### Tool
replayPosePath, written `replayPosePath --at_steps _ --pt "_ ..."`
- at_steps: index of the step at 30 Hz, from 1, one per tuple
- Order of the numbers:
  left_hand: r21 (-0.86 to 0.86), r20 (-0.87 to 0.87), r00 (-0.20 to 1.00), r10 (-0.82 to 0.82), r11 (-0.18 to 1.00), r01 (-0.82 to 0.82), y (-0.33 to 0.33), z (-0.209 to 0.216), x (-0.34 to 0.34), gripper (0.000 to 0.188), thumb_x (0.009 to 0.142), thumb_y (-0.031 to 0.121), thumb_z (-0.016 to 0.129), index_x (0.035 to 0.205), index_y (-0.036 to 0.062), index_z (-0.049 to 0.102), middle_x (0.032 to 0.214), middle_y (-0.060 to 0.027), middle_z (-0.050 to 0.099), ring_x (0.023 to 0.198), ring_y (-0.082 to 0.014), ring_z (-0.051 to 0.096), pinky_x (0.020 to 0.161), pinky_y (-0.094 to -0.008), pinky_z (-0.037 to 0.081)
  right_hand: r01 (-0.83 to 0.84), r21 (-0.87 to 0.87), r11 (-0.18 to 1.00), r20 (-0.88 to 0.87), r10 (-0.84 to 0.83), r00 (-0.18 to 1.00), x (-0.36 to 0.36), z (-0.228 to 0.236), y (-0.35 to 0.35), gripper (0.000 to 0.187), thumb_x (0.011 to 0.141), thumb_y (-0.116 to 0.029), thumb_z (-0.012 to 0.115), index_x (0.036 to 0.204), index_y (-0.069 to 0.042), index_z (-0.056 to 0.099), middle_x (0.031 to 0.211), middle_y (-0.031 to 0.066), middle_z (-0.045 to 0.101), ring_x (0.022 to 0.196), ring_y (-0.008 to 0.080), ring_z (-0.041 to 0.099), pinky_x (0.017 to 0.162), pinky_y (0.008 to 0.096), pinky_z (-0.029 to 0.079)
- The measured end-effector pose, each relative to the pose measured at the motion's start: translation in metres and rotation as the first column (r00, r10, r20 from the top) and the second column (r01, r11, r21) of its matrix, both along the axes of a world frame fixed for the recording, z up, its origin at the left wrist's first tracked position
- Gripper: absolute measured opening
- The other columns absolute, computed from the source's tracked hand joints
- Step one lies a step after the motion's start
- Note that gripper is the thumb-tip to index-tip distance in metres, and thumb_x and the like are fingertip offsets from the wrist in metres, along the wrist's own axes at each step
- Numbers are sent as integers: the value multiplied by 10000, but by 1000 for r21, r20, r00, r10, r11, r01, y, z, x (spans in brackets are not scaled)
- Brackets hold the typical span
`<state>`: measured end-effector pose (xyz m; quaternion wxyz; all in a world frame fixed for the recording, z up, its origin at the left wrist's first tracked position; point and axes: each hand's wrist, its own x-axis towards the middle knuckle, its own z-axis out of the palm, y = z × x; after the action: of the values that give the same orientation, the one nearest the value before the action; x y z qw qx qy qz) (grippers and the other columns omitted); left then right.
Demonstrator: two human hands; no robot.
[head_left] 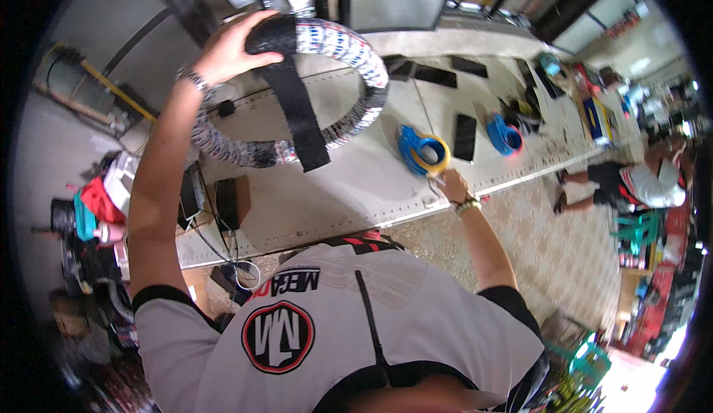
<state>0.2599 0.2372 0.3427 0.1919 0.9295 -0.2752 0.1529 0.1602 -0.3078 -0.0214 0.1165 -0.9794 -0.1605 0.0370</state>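
The tyre (297, 93) up top is wrapped in printed paper packaging, white with small red and blue marks, plus a black strap (297, 112) across it. Flat black rectangular packs (465, 137) lie scattered along the pale desk (349, 190), more near the far edge. Over at the right end sits a blue box with yellow (598, 119). Too blurry to tell more.

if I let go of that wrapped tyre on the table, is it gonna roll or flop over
The wrapped tyre looks stiff, keeping its hoop shape under the left hand. Standing tilted on the table, it would probably topple flat rather than roll. Its black strap hangs floppy.
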Motion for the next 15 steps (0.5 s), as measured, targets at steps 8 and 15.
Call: replayPosePath --at_steps 8,15 --pt "50 -5 998 60 997 -60 6 -4 5 769 755 370 832 1397 123 487 1319 -144 595 1221 -276 579 1032 -383 459 -45 -122 991 -275 10 961 31 24 -19 410 849 -431 669 988 -50 612 907 214 690 868 381 686 738 493 537" --pt "102 18 992 123 987 -124 4 -5 8 760 749 464 809 1359 122 510 1241 -152 636 1127 -309 630 983 -411 490 270 213 939 -975 187 119 45 31 -32 394 913 -430 573 915 -48 668 640 63 587 488 178 486 439 357 357"
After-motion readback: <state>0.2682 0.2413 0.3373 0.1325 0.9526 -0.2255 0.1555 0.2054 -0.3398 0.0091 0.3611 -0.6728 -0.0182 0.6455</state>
